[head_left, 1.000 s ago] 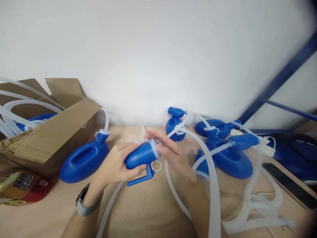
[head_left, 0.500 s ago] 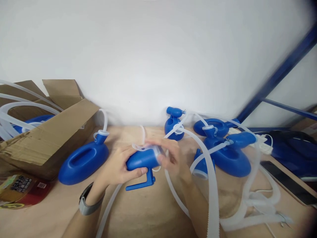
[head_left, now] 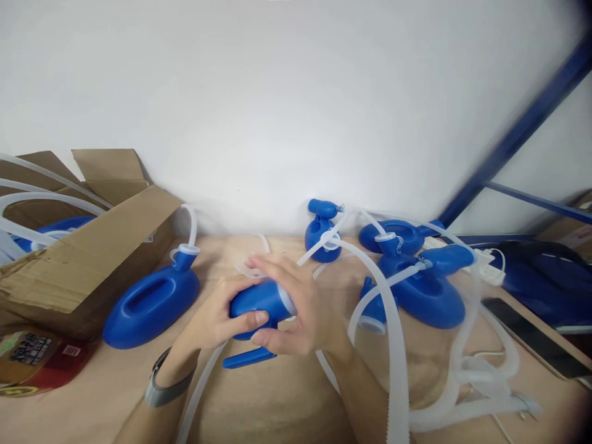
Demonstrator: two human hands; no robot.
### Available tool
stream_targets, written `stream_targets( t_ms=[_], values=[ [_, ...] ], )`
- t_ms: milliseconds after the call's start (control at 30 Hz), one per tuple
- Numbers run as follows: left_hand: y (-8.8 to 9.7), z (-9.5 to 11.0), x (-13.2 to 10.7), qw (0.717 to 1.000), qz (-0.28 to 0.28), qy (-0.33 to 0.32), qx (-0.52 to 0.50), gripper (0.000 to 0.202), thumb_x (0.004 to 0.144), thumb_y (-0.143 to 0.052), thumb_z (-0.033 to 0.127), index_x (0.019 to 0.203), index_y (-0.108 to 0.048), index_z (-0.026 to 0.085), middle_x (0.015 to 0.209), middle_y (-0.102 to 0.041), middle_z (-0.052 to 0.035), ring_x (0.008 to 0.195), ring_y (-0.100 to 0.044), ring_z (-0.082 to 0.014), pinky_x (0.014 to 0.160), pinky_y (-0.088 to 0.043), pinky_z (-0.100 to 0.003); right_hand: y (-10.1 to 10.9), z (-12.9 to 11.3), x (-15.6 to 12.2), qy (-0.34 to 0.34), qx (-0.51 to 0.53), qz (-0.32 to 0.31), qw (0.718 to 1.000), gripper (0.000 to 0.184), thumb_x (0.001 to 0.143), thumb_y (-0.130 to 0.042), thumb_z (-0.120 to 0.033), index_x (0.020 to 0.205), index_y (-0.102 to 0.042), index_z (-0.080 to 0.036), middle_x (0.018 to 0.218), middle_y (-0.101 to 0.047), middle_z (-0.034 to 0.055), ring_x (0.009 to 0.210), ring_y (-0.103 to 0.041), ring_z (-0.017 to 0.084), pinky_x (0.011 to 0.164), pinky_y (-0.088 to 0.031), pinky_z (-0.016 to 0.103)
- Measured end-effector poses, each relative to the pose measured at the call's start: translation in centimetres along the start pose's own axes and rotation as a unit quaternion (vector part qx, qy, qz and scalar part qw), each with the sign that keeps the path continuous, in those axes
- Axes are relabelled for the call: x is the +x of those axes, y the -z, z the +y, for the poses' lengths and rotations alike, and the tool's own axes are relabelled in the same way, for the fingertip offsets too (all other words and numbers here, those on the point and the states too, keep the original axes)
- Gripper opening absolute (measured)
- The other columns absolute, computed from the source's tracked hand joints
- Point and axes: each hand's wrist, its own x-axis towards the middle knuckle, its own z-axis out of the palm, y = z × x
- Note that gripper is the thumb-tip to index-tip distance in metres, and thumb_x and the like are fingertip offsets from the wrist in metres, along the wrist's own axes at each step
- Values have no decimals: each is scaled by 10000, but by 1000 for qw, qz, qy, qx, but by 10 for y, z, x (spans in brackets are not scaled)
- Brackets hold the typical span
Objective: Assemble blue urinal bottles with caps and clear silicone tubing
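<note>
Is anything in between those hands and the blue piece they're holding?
Nothing visible: the left hand grips the blue piece directly, and the right hand curls around its pale-rimmed end.

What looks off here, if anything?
The phone at right looks out of place, seemingly unrelated to the loosely looped white tubing beside it. No spill or damage shows, though the held blue piece is partly hidden.
</note>
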Motion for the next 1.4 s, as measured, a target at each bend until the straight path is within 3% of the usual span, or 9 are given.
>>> stream_targets(
  t_ms=[233, 400, 567, 700, 867, 1000, 1133, 1300, 1400],
  values=[
    [-7, 9, 2, 989, -10, 121, -87, 605, 780, -790, 681, 1216, -787, 261, 1282, -780, -74, 1187, -713, -369, 1053, -578, -489, 7, 5, -4, -31, 4, -73, 997, 1107, 816, -794, -732, 1679, -305, -241, 1513, -619, 163, 1346, -636, 328, 1148, -512, 488],
    [-5, 20, 13, 960, -89, 166, -210, 531, 809, -760, 673, 1114, -814, 241, 1228, -789, -90, 1150, -728, -357, 991, -616, -473, 8, 1, -5, -42, 19, -95, 994, 1407, 667, -789, -883, 1730, -139, -230, 1712, -382, 203, 1571, -403, 402, 1277, -355, 575],
    [-3, 24, 16, 888, -164, 268, -335, 622, 820, -737, 703, 1222, -760, 229, 1034, -804, -124, 877, -781, -319, 667, -655, -418, 30, -3, -1, -81, 77, -158, 981, 1212, 823, -582, -921, 1742, -121, -279, 1811, -140, 123, 1677, -96, 372, 1338, -76, 629],
    [-1, 28, 16, 843, -208, 330, -370, 724, 742, -791, 727, 1240, -742, 203, 1008, -807, -151, 860, -790, -334, 556, -626, -368, 46, -2, 0, -118, 97, -180, 972, 869, 995, -153, -856, 1681, -355, -362, 1783, -270, 26, 1678, -127, 306, 1337, 30, 618],
    [-4, 23, 13, 870, -191, 322, -321, 605, 741, -811, 692, 1152, -799, 248, 1081, -820, -130, 898, -796, -344, 597, -654, -395, 31, -14, 1, -171, 96, -101, 975, 687, 1090, -158, -698, 1629, -456, -392, 1761, -334, -13, 1673, -179, 283, 1361, -56, 604],
    [-9, 17, 11, 946, -147, 196, -210, 444, 821, -763, 645, 1086, -837, 296, 1157, -821, -88, 1092, -764, -344, 893, -665, -472, 22, -24, 6, -177, 90, -135, 971, 584, 1133, -246, -601, 1600, -506, -367, 1747, -363, -8, 1680, -140, 275, 1360, -62, 613],
    [-10, 28, 12, 967, -156, 116, -164, 416, 907, -691, 612, 1138, -829, 294, 1211, -812, -60, 1186, -729, -345, 1120, -549, -547, 26, -27, 9, -172, 83, -146, 971, 523, 1154, -280, -518, 1622, -462, -372, 1742, -365, -22, 1679, -142, 258, 1362, -68, 612],
    [-9, 58, 9, 972, -149, 92, -155, 409, 939, -678, 589, 1151, -807, 264, 1125, -819, -38, 1049, -750, -290, 981, -616, -440, 32, -29, 10, -153, 136, -168, 964, 495, 1153, -344, -473, 1627, -452, -375, 1713, -413, -42, 1661, -218, 255, 1381, -125, 554],
    [-12, 71, 6, 983, -132, 89, -95, 360, 954, -675, 542, 1111, -799, 243, 972, -811, -20, 878, -750, -243, 823, -625, -359, 30, -27, 10, -220, 179, -149, 947, 475, 1146, -379, -475, 1586, -523, -369, 1662, -492, -55, 1624, -332, 223, 1384, -197, 482]
  ],
)
